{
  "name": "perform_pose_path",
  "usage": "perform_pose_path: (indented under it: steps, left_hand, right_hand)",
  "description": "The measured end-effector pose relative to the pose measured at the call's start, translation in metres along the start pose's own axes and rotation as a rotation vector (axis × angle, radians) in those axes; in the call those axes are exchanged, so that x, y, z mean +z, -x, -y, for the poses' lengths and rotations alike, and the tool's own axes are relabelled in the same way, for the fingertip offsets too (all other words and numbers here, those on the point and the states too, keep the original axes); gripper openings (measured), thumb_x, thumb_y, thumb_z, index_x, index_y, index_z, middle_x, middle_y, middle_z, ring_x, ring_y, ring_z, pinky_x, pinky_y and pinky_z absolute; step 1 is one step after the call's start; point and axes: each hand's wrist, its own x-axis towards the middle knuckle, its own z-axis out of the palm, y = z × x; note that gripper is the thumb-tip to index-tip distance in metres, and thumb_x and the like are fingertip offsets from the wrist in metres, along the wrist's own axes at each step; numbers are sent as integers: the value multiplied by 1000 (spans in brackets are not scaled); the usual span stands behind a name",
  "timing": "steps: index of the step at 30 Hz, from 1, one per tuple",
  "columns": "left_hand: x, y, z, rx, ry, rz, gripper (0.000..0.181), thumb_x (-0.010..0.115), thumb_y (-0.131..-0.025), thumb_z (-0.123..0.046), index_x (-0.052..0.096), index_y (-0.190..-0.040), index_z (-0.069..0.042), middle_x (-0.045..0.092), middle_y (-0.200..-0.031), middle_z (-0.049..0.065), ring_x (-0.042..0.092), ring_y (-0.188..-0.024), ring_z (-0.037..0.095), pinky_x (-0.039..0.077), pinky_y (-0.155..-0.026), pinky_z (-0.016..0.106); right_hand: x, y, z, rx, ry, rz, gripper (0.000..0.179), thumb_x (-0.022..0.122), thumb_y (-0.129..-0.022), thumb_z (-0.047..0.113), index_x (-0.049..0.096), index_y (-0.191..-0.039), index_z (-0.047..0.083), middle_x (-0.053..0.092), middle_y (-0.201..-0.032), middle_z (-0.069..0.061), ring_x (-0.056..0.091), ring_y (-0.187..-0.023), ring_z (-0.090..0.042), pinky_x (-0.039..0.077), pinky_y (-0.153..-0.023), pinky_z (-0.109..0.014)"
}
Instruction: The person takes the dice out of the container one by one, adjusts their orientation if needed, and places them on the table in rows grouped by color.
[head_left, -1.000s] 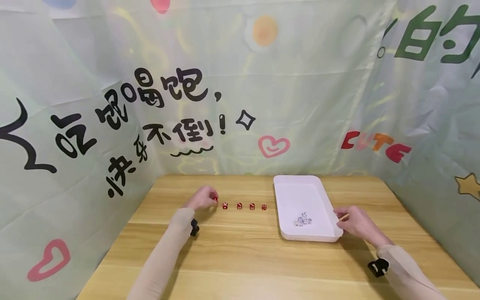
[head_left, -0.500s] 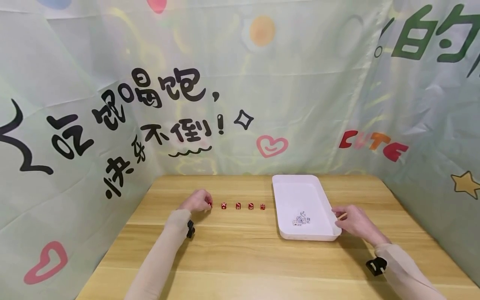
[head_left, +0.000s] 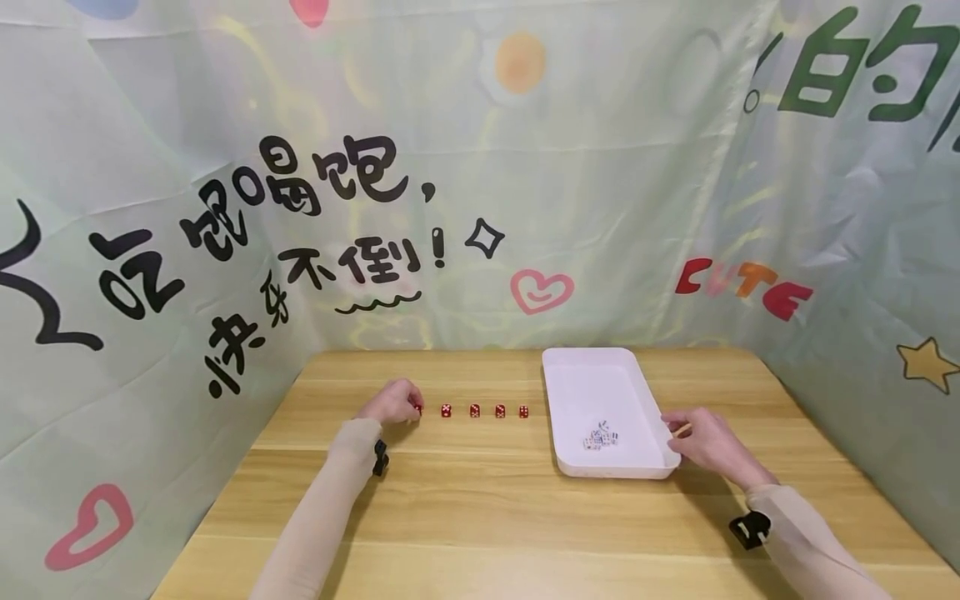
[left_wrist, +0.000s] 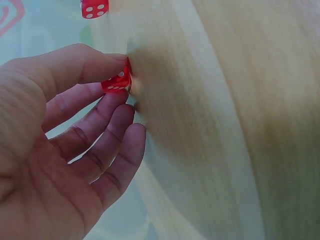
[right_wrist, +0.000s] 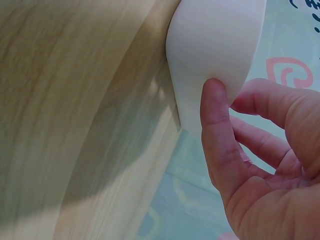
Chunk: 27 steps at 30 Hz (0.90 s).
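At the left end of a row, my left hand (head_left: pixel 392 402) pinches a red die (left_wrist: pixel 117 82) between thumb and fingertips, low at the tabletop. In the left wrist view a neighbouring red die (left_wrist: pixel 95 8) with white pips shows at the top edge. Several more red dice stand spaced out to the right, the nearest red die (head_left: pixel 446 411) a short gap away. My right hand (head_left: pixel 712 442) holds the right side of a white tray (head_left: pixel 600 375), thumb at the rim and a finger against the outer wall (right_wrist: pixel 220 45). White dice (head_left: pixel 600 437) lie clustered inside the tray.
The wooden table (head_left: pixel 450 517) runs up to a printed fabric backdrop (head_left: pixel 450 208) on the left, back and right sides. A black wrist camera (head_left: pixel 381 458) sits on the left wrist and another black camera (head_left: pixel 750 529) on the right wrist.
My left hand has moved slightly left and down with the red die, bringing it in line with the others. The right hand stays on the tray. The head view has shifted a little.
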Motion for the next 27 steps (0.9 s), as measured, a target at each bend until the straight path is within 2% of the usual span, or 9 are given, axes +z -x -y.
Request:
perform_pose_path:
  steps: [10, 17, 20, 23, 27]
  left_hand:
    - [-2, 2, -3, -18, -16, 12, 11, 72, -80, 0, 71, -89, -6, 66, -84, 3, 58, -76, 17, 50, -68, 30]
    - [-3, 2, -5, -43, 11, 25, 21, 72, -78, -2, 71, -99, -4, 68, -94, 5, 61, -88, 19, 53, -83, 38]
    - [-5, 2, -8, -37, 27, 22, 25, 71, -77, -1, 70, -102, -2, 68, -97, 7, 61, -91, 21, 53, -85, 39]
    - [-6, 2, -12, -32, 62, -12, 26, 68, -83, -2, 68, -108, 1, 68, -103, 11, 62, -97, 24, 53, -88, 41]
    - [-4, 0, -19, -27, 91, -99, 26, 62, -92, -8, 66, -116, 2, 66, -112, 15, 61, -104, 28, 51, -92, 45]
  right_hand:
    - [0, -1, 1, 10, -9, 12, 44, 65, -79, -4, 59, -121, -17, 66, -103, -27, 67, -87, -31, 55, -61, -29]
    - [0, 0, 0, 13, -13, 8, 44, 65, -79, -4, 58, -121, -17, 66, -104, -28, 67, -87, -32, 56, -61, -31]
    - [0, 1, 0, 18, -11, 10, 44, 65, -80, -4, 58, -121, -17, 65, -104, -28, 67, -87, -32, 55, -60, -30]
    - [0, 1, 0, 27, -20, 10, 45, 64, -80, -4, 57, -122, -17, 65, -105, -28, 67, -88, -32, 55, -59, -29]
    - [0, 1, 2, 29, -30, 11, 44, 63, -80, -4, 57, -122, -17, 65, -104, -28, 67, -88, -32, 56, -58, -29]
